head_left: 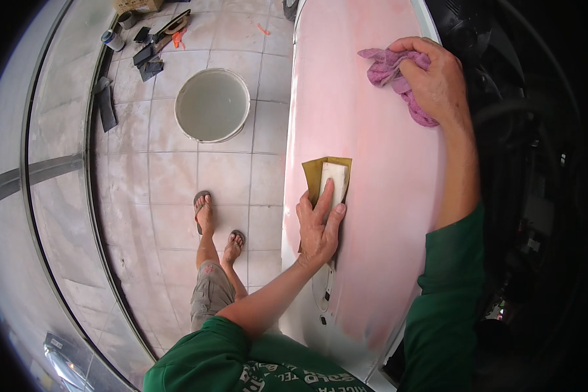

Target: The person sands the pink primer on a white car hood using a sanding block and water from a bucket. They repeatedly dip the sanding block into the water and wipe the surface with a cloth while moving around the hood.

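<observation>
We are pressing a white sanding block [334, 181], wrapped in a sheet of tan sandpaper [315, 171], flat against the pink, dull-sanded body panel [372, 130], about halfway along it and close to its left edge. Our left hand [318, 225] is lying over the lower end of the block, its fingers [325, 196] stretching up along the white face and holding it down rather than curling round it. Farther up the same panel, well apart from the block, our right hand [436, 78] is gripping a crumpled purple rag [391, 73], with the fingers closing over the cloth and the rag touching the panel near its right edge. Both our forearms are coming out of green sleeves [447, 294]. To the left of the panel, on the pale tiled floor [170, 176], we are standing in flip-flops [204, 210], and beyond our feet a white bucket [212, 104] is sitting with cloudy water in it. Beyond the bucket, by a curved rail, dark scraps and small tools [153, 49] are lying scattered beside a small tin [113, 40].
</observation>
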`<state>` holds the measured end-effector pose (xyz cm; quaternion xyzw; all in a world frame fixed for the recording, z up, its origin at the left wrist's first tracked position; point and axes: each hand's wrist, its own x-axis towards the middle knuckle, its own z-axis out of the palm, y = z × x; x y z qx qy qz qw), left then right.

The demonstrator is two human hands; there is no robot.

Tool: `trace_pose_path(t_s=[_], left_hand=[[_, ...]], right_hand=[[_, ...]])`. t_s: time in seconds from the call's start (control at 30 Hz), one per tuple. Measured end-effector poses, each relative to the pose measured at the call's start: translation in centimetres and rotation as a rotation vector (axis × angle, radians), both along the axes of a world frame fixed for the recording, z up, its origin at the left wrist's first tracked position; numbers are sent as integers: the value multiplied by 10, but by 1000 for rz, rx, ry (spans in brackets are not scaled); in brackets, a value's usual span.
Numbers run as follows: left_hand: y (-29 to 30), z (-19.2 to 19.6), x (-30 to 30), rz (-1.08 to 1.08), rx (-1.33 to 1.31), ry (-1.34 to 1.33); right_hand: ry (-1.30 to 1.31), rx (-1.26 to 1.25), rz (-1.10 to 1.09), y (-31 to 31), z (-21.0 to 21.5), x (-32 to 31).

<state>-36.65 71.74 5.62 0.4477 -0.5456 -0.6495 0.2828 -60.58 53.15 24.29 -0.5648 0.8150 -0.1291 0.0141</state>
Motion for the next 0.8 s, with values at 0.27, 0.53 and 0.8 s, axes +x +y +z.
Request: trace_pose_path(t_s=[0.27,0.53,0.8], left_hand=[[-256,-148,-87,246,210,116],[17,-36,17,-43,-130,98],[-180,-204,-24,260,317,53]], right_hand=[[-66,-60,70,-39,-8,28],[28,-18,63,3,0,-6],[-257,-32,76,-49,-17,28]])
